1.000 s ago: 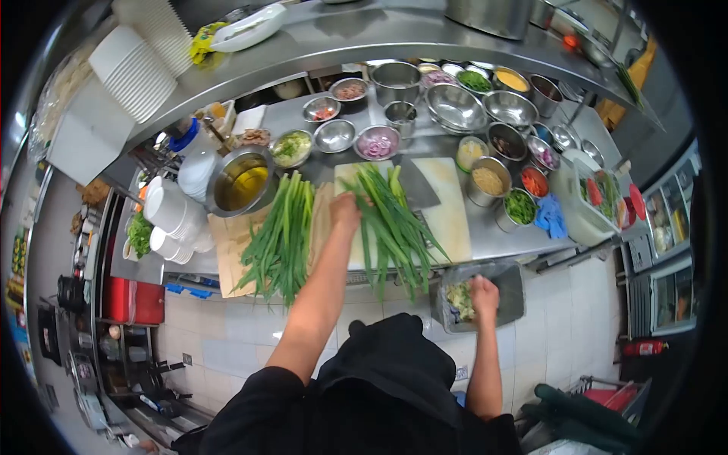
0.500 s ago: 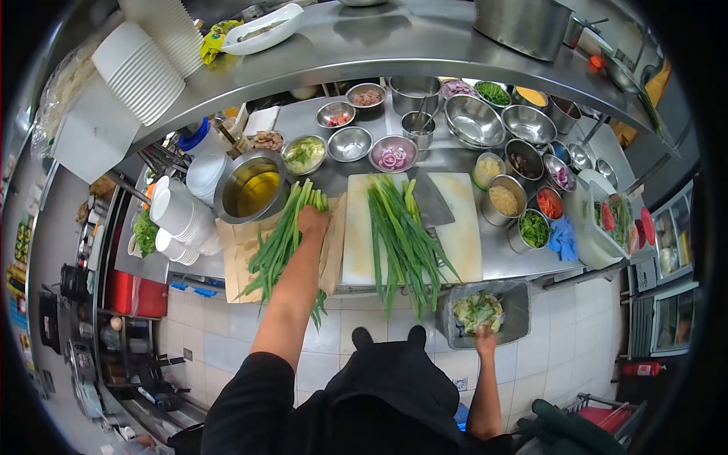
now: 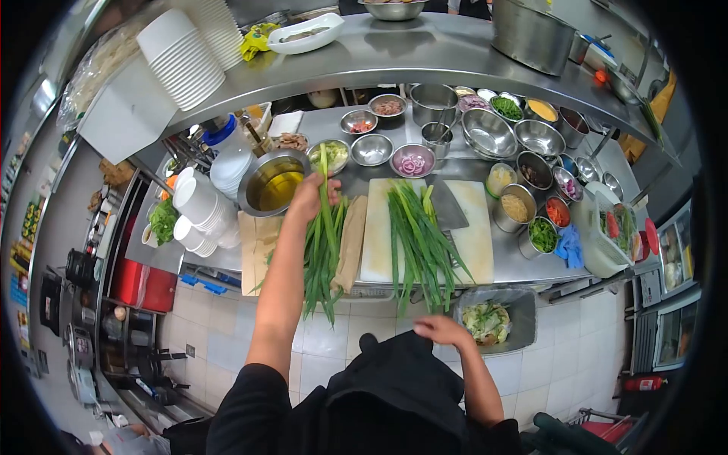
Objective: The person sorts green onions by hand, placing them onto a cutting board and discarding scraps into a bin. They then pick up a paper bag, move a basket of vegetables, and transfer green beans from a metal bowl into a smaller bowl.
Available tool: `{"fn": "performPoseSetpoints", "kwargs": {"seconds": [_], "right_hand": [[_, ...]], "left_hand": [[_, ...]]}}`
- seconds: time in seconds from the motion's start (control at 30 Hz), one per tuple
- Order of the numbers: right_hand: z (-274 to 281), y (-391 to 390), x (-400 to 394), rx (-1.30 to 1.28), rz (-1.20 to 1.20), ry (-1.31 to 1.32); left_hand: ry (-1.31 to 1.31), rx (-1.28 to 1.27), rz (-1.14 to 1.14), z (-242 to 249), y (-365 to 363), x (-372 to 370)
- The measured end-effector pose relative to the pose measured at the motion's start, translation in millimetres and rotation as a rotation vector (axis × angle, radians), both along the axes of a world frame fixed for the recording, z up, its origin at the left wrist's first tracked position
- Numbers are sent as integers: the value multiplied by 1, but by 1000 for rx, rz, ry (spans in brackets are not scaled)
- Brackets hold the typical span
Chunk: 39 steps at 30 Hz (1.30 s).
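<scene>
Gripping green onions [image 3: 326, 227], a person's left hand [image 3: 307, 197] hangs beside a metal bowl [image 3: 253, 177]; the right hand [image 3: 445, 331], open or closed unclear, hovers near a bin [image 3: 523, 312].

From my end of the feed I can read no words, brands or numbers; the pale label on the red fire extinguisher [image 3: 643, 384] is too small for me to make out; the dark marks on the crumpled yellow packet [image 3: 258, 41] are just as illegible to me.

Large metal pot [image 3: 533, 38] on steel shelf [image 3: 425, 61].
</scene>
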State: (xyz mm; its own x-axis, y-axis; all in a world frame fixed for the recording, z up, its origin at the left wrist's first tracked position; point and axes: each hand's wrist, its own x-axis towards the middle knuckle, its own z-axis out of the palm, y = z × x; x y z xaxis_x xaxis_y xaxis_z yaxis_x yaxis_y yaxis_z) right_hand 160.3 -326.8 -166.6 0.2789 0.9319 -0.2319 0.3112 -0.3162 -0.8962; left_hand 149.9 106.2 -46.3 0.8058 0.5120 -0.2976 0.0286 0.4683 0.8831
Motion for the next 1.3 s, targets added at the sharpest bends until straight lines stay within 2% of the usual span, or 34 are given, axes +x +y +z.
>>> {"fn": "performPoseSetpoints", "kwargs": {"seconds": [0.07, 0.1, 0.13, 0.2, 0.23, 0.3, 0.33, 0.4, 0.5, 0.53, 0.6, 0.67, 0.8, 0.87, 0.93, 1.0, 1.07, 1.13, 1.2, 1.27, 1.3], "right_hand": [[34, 54, 7, 106, -39, 78], [81, 78, 2, 317, -182, 59], [74, 105, 6, 364, -299, 39], [102, 152, 3, 702, -446, 37], [102, 167, 5, 702, -452, 33], [96, 188, 11, 754, -339, 334], [93, 186, 12, 757, -341, 332], [86, 172, 14, 618, -207, 482], [67, 135, 14, 471, -245, 493], [57, 122, 15, 386, -263, 475], [37, 93, 12, 394, -354, 446], [20, 62, 12, 315, -493, 317], [-2, 2, 6, 644, -1322, 834], [-34, -46, 27, 779, -1498, 904], [-68, -90, 47, 566, -1701, 643], [-129, -140, 72, 181, -1616, 308], [-160, -175, 93, -63, -1480, -62], [-170, -187, 103, -55, -1458, -132], [-182, -200, 96, -50, -1448, -204], [-207, -215, 80, -155, -1494, -591], [-205, -219, 70, -153, -1405, -454]], "left_hand": [[-92, 37, -71, 34, -10, -2], [-156, 53, -91, 51, -20, -1], [-218, 64, -113, 64, -30, -1], [-302, 2, -129, 86, -45, 1], [-389, -52, -140, 94, -51, 2], [-396, -37, -122, 102, -59, 5], [-401, -25, -95, 106, -62, 7], [-403, -44, -24, 105, -66, 9], [-473, -16, 112, 100, -68, 12], [-467, -28, 94, 95, -67, 14], [-518, -11, 156, 81, -63, 18], [-503, -37, 183, 65, -67, 21], [-178, -44, 386, -24, -108, 55], [-149, -49, 444, -79, -123, 72], [-9, -78, 396, -125, -127, 91], [17, -104, 373, -132, -144, 108], [-49, 254, 215, -156, -134, 129], [236, 444, 256, -79, -162, 114], [201, 890, 515, -147, -118, 126], [341, 1162, 422, -148, -60, 72], [693, 1215, 288, -140, -42, 57]]}}
